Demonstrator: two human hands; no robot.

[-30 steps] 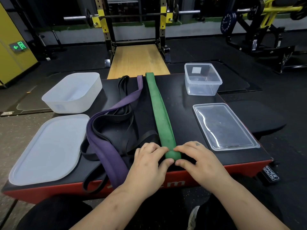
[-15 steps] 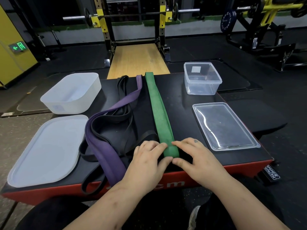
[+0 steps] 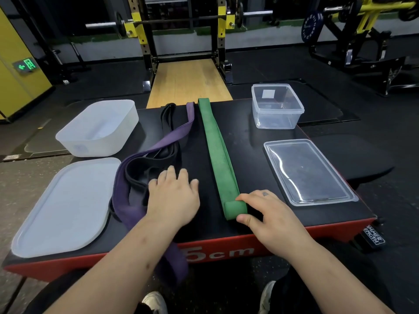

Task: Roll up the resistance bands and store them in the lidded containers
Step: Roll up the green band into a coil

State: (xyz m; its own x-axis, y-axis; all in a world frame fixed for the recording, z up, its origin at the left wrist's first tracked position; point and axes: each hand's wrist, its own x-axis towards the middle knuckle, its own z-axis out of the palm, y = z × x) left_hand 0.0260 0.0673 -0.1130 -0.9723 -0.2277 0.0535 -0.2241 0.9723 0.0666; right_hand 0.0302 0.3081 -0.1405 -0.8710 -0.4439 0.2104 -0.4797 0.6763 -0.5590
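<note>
One hand does the rolling now: my left hand [image 3: 174, 200] has come off the green band [image 3: 217, 155] and lies flat, fingers spread, on the black bands [image 3: 167, 152] beside the purple band [image 3: 127, 200], I judge to keep that tangle aside. My right hand [image 3: 269, 214] alone pinches the small started roll at the near end, and the rest runs straight across the black platform [image 3: 249, 141]. Barely begun, and it may slacken. To my right sit the clear container [image 3: 278, 120] and clear lid [image 3: 308, 171], to my left the white container [image 3: 97, 141] and white lid [image 3: 63, 207], nothing stored yet
</note>
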